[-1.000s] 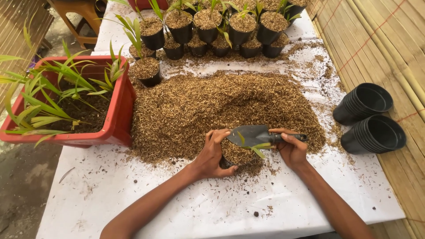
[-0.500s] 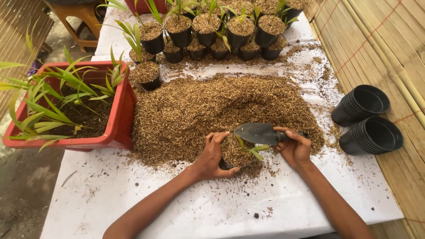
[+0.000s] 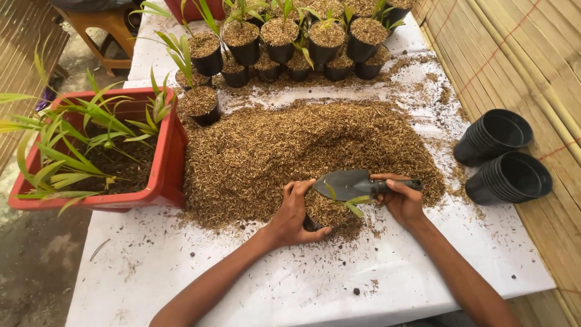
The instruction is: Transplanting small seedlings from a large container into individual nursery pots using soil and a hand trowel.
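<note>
Brimming with brown husk, small black pot (image 3: 315,221) holds seedling (image 3: 354,204).

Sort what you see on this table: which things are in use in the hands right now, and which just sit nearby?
In use:
left hand around small black pot
seedling in that pot
right hand holding trowel
pile of potting mix

Nearby:
red tub of seedlings
filled pots
stacked empty pots

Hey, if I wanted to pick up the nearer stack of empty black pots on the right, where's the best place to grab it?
The nearer stack of pots lies on its side with its open mouth facing up and to the right. I would come from that right side and hook fingers over the top rim, thumb outside. The nested walls look smooth and tapered, so a grip around the body could slip.
</note>
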